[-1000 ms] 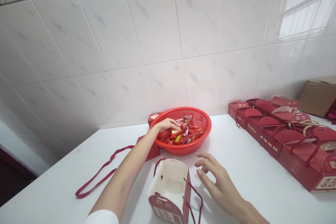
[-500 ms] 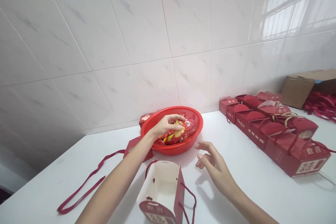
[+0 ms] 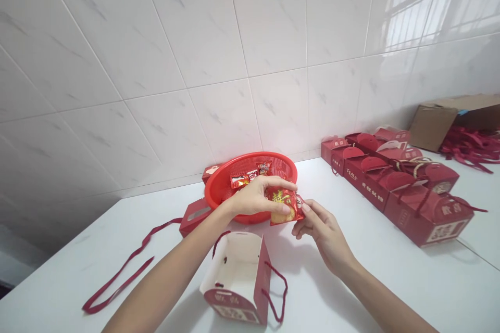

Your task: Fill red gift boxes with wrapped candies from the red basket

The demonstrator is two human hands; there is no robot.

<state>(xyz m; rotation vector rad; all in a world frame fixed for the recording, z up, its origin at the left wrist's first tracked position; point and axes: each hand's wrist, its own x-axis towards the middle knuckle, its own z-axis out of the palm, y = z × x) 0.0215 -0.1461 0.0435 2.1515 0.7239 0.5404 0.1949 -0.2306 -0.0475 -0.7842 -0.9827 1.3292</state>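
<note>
A red snack packet (image 3: 282, 205) with yellow print is between my two hands, over the front right rim of a red plastic basket (image 3: 219, 199). My left hand (image 3: 265, 195) is closed on the packet's left part. The fingers of my right hand (image 3: 318, 221) pinch its right edge. More red packets (image 3: 242, 179) lie inside the basket, partly hidden by my left hand. Nearer to me stands an open red box (image 3: 234, 270) with a pale, bare inside and red cord handles.
Rows of closed red boxes (image 3: 375, 182) stand at the right. Behind them a cardboard carton (image 3: 433, 126) holds dark red ribbons (image 3: 469, 148). A long ribbon (image 3: 128, 257) lies at the left, beside a red box (image 3: 194, 216). A tiled wall closes off the back.
My left hand has lifted the packet from the basket and moved right and towards me. My right hand, open before, has closed on the packet's edge. The view has shifted slightly.
</note>
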